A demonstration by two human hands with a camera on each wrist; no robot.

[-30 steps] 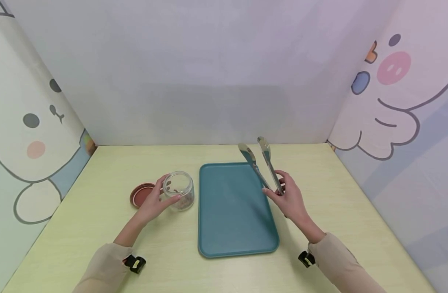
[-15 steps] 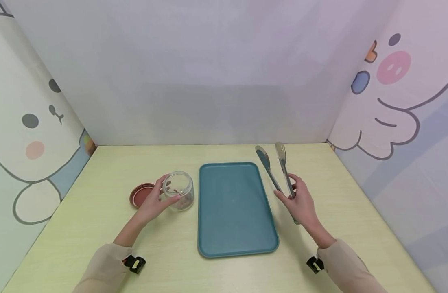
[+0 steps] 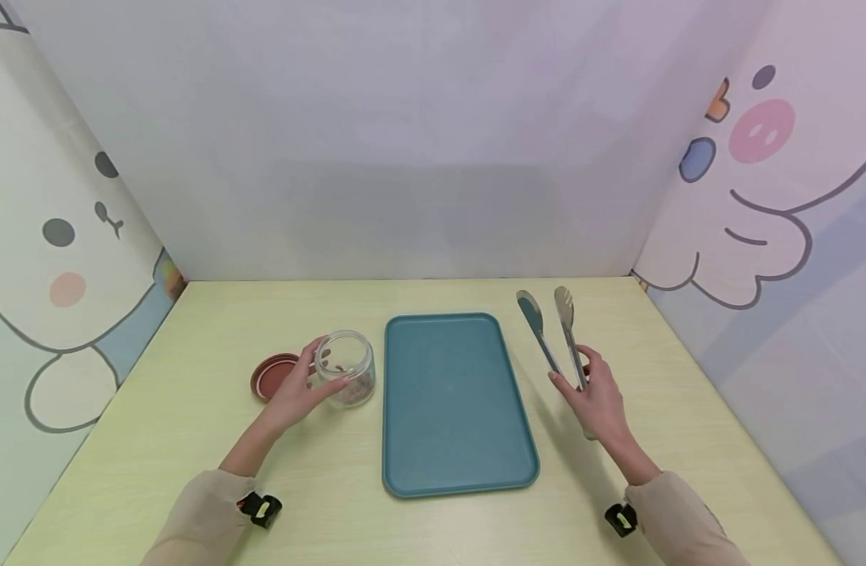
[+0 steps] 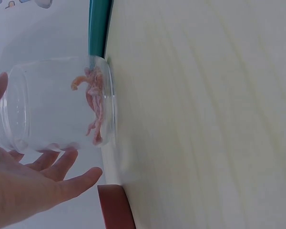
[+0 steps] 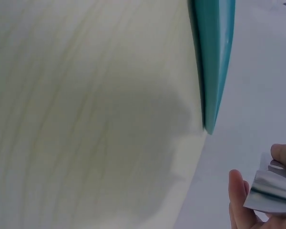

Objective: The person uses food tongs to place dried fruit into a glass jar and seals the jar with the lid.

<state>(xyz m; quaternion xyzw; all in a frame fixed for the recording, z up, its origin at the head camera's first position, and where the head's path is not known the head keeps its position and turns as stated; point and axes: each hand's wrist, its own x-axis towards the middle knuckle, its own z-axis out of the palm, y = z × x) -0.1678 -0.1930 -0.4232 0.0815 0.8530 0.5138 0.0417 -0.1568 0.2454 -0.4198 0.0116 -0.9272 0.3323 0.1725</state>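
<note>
Left of the teal tray (image 3: 454, 440), left hand (image 3: 296, 391) cups a clear jar (image 3: 346, 367), fingers curled round it; red lid (image 3: 271, 376) just beyond. Right hand (image 3: 597, 398) pinches steel tongs (image 3: 554, 330), right of tray. No readable writing.

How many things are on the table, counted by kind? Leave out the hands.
Clear jar: 1
Red lid: 1
Teal tray: 1
Metal tongs: 1
Total: 4

Staged tabletop booth: pale table (image 3: 192, 440) walled by cartoon-animal panels (image 3: 57, 259).
</note>
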